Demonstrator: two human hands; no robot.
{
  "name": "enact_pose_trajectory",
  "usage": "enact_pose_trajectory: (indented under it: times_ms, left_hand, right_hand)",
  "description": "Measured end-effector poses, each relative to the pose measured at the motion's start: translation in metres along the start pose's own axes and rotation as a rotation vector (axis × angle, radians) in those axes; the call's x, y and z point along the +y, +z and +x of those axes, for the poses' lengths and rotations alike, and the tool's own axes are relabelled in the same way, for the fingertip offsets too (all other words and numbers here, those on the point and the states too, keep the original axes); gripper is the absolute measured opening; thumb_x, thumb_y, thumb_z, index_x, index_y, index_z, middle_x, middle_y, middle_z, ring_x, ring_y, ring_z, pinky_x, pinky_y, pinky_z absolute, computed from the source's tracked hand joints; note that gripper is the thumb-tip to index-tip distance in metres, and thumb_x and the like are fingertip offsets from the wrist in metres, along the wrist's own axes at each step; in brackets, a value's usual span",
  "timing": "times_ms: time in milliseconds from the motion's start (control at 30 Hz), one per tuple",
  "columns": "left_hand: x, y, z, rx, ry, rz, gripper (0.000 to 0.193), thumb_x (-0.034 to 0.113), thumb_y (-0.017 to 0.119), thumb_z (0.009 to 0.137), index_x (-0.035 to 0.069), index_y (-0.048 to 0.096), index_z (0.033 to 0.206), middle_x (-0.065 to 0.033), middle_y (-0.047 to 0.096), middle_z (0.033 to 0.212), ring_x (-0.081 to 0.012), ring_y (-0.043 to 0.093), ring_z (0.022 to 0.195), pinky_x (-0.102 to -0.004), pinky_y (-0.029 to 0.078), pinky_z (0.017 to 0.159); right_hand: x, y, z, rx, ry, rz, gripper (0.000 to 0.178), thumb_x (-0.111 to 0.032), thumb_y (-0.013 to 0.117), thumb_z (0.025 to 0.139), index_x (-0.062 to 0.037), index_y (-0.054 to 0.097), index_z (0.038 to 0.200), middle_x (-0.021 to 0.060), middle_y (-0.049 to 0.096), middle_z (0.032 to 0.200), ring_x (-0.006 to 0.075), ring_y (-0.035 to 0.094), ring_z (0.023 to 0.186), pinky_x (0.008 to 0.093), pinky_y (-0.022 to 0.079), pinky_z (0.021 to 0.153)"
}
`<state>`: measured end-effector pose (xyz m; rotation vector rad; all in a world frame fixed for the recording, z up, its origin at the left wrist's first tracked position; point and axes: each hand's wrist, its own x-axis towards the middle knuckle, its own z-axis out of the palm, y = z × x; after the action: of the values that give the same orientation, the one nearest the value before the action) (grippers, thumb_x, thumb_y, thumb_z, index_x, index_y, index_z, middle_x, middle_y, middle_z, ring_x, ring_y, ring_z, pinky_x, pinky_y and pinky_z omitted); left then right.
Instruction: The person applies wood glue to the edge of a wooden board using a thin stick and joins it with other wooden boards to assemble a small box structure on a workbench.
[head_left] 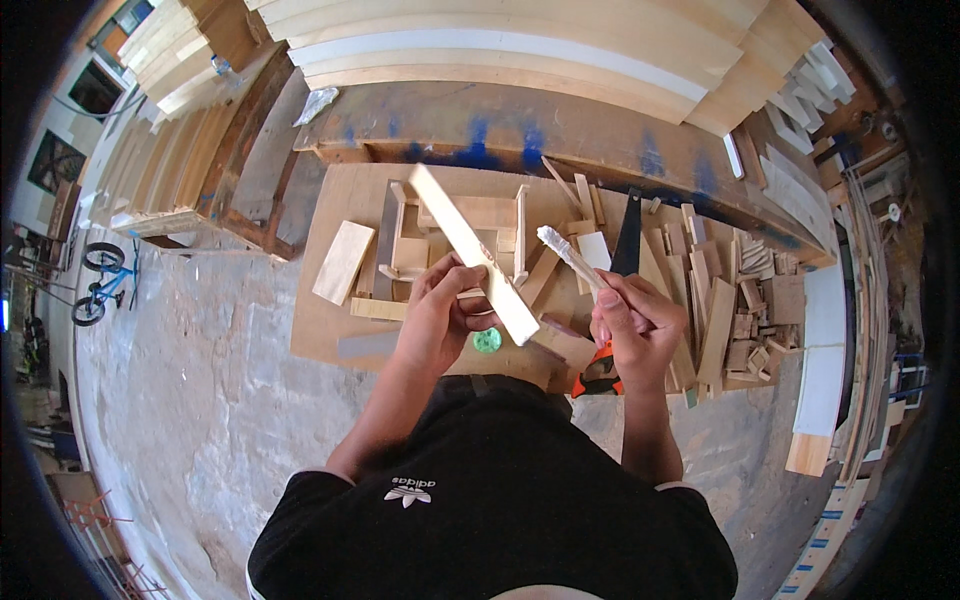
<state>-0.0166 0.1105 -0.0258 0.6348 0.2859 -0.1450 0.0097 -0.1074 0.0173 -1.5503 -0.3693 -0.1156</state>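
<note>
My left hand (437,308) is closed around a pale wooden slat (450,222), held up at a slant over the work board. The slat's upper face has a rough patch near my fingers. My right hand (640,322) pinches a thin stick (584,268) whose tip is coated in white; the stick points toward the slat without touching it. Beneath the slat lies a small wooden frame (521,225) with upright end pieces. A green round container (487,341) sits beside my left hand. Below my right hand is a handsaw with a black blade (627,240) and orange handle (598,376).
Loose wooden strips (712,330) and small offcuts (752,352) crowd the right side of the plywood board (318,290). A flat wooden piece (343,262) lies at its left. Behind stands a blue-stained bench (420,115); stacked planks (190,150) and a blue bicycle (105,285) are farther left.
</note>
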Motion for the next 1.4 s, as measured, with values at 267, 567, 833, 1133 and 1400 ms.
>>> enact_pose_trajectory:
  times_ms: [267, 567, 833, 1133, 1400]
  left_hand:
    - [0.001, 0.001, 0.001, -0.043, 0.186, 0.492, 0.026, 0.018, 0.057, 0.095, -0.005, 0.056, 0.108, -0.0128, 0.065, 0.095, -0.0207, 0.068, 0.082, -0.0335, 0.060, 0.069]
    - [0.001, -0.018, 0.013, 0.008, 0.402, 1.062, 0.023, 0.013, 0.062, 0.091, -0.006, 0.058, 0.104, -0.0117, 0.066, 0.094, -0.0162, 0.066, 0.084, -0.0281, 0.055, 0.072]
    - [-0.001, -0.013, 0.018, 0.037, 0.411, 0.892, 0.027, 0.013, 0.063, 0.089, -0.002, 0.056, 0.110, -0.0079, 0.065, 0.095, -0.0131, 0.063, 0.087, -0.0271, 0.052, 0.075]
    - [0.005, -0.008, 0.024, 0.150, 0.400, 0.864, 0.024, 0.024, 0.057, 0.096, 0.001, 0.061, 0.092, 0.0041, 0.051, 0.071, -0.0029, 0.043, 0.062, -0.0204, 0.038, 0.056]
    - [-0.001, -0.012, 0.033, 0.181, 0.464, 0.970, 0.025, 0.023, 0.060, 0.095, -0.001, 0.062, 0.090, 0.0032, 0.053, 0.072, -0.0031, 0.044, 0.065, -0.0201, 0.036, 0.056]
  right_hand:
    - [0.005, -0.004, -0.003, -0.006, 0.107, 0.172, 0.020, -0.006, 0.063, 0.089, 0.0068, 0.067, 0.104, 0.0059, 0.059, 0.068, 0.0044, 0.049, 0.050, 0.0197, 0.037, 0.042]
    - [0.004, -0.008, -0.004, -0.016, 0.069, 0.157, 0.019, -0.005, 0.064, 0.089, 0.0060, 0.068, 0.103, 0.0048, 0.060, 0.068, 0.0031, 0.048, 0.050, 0.0185, 0.036, 0.043]
    - [0.005, -0.011, -0.006, -0.026, 0.058, 0.131, 0.019, -0.006, 0.065, 0.088, 0.0057, 0.068, 0.103, 0.0046, 0.060, 0.068, 0.0029, 0.048, 0.049, 0.0175, 0.035, 0.042]
    - [0.007, -0.015, -0.007, -0.039, 0.049, 0.102, 0.021, -0.008, 0.067, 0.087, 0.0059, 0.068, 0.103, 0.0054, 0.061, 0.068, 0.0033, 0.049, 0.049, 0.0179, 0.035, 0.041]
    - [0.006, -0.015, -0.007, -0.044, 0.053, 0.067, 0.020, -0.007, 0.066, 0.087, 0.0057, 0.068, 0.103, 0.0053, 0.061, 0.067, 0.0033, 0.049, 0.049, 0.0175, 0.035, 0.042]
